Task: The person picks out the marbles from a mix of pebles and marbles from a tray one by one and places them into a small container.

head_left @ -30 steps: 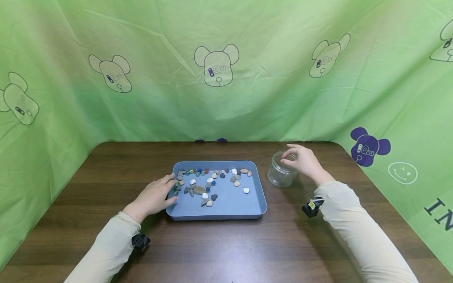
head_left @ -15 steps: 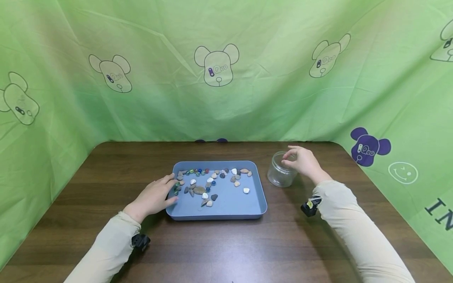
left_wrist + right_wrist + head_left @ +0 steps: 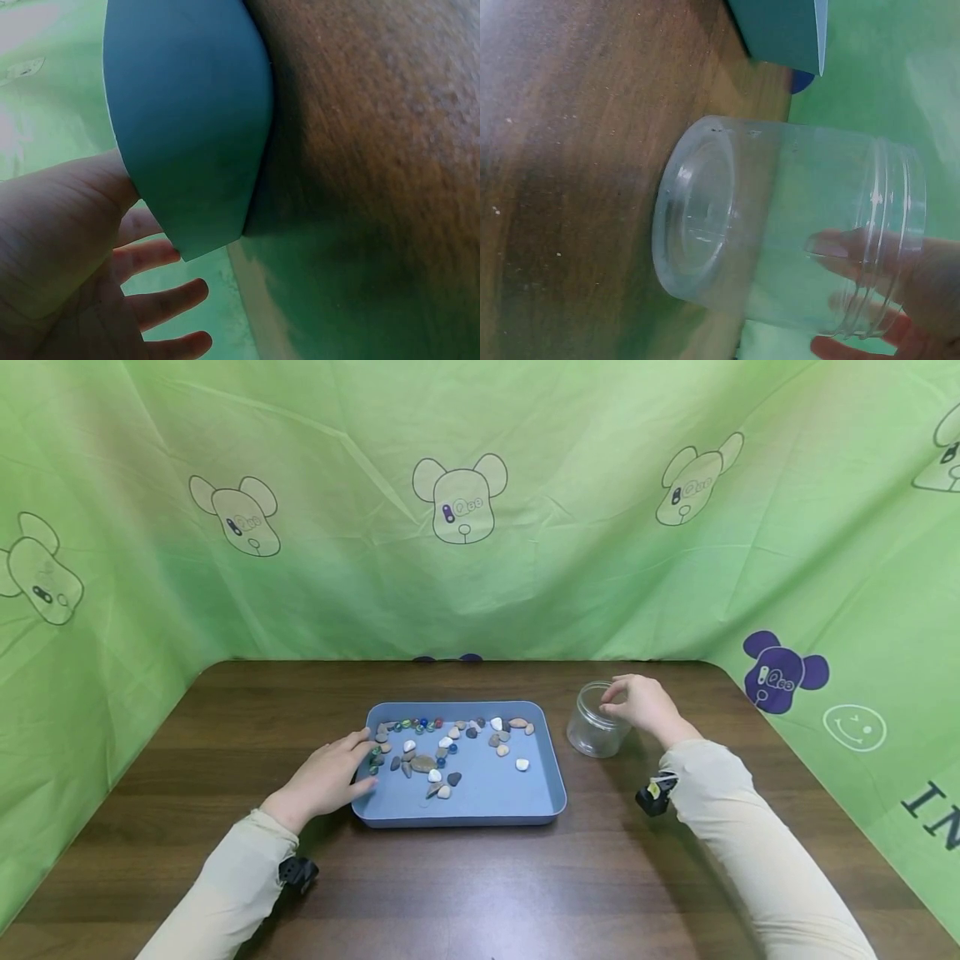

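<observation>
In the head view a clear glass jar stands right of a blue tray. My right hand grips its rim from the right, thumb and index finger curled close together over the mouth. The right wrist view shows part of the hand through the glass of the jar and a fingertip past its side. Small pebbles and coloured marbles lie scattered in the tray. My left hand rests over the tray's left rim with relaxed, spread fingers, also seen in the left wrist view beside the tray wall.
A brown wooden table carries the tray and jar. Behind it and at both sides hangs a green printed curtain. One white pebble lies apart near the tray's right side.
My right thumb and fingers have drawn closer together at the jar's rim, and the hand has lowered slightly. My left hand, tray and pebbles stay where they were.
</observation>
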{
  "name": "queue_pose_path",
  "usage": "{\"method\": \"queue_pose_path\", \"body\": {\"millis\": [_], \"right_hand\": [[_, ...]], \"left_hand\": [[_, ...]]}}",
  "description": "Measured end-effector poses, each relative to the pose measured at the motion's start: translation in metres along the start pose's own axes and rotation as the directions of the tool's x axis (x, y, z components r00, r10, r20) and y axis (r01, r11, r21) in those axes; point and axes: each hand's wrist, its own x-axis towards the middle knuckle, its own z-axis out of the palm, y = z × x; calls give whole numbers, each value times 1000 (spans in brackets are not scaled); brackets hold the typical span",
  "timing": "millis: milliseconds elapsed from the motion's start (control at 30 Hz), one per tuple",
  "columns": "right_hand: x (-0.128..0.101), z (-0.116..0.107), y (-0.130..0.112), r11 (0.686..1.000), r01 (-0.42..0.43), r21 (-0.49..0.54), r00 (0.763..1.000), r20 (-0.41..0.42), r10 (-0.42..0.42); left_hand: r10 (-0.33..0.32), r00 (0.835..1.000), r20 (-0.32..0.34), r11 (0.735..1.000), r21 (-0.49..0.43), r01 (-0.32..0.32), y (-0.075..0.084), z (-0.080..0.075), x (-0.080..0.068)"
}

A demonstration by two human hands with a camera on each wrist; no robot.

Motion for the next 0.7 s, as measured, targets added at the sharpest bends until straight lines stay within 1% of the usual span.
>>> {"method": "queue_pose_path", "body": {"millis": [200,400,533,633,700], "right_hand": [[0,-2,-3,999,-4,-36,1000,19,5],[0,-2,-3,999,-14,-29,1000,9,14],[-1,-3,-4,1000,-12,-13,1000,-11,12],[0,-4,-8,1000,12,-2,999,-44,-12],[0,-6,-14,999,45,-1,997,-68,-45]], "left_hand": [[-4,1000,5,1000,-7,4,-1,1,0],[-11,1000,12,1000,-20,12,-1,1,0],[-12,1000,13,1000,-23,12,0,1,0],[-9,1000,8,1000,-19,9,-1,1,0],[-6,1000,5,1000,-17,6,-1,1,0]]}}
